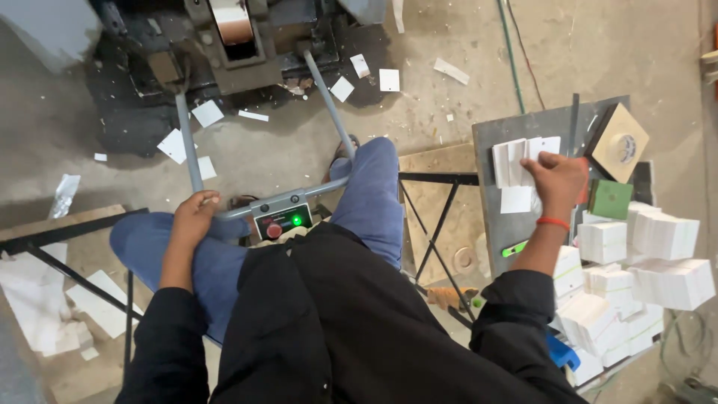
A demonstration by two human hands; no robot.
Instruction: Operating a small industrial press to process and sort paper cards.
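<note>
My left hand (193,217) rests closed on my left knee, beside the grey metal handle bar (247,209) of a machine; nothing sits in its fingers. A small control box (283,221) with a red button and a green light hangs on that bar between my knees. My right hand (556,182) reaches out over a grey tabletop (497,232) at the right and grips a small stack of white square cards (518,161) standing on edge. One loose white card (516,200) lies flat just below that stack.
Several stacks of white cards (636,277) crowd the right side of the table, with a green block (611,199) and a tan square block (619,142) behind them. A dark machine (247,45) stands ahead on the dusty concrete floor, with scattered paper scraps (207,114) around it.
</note>
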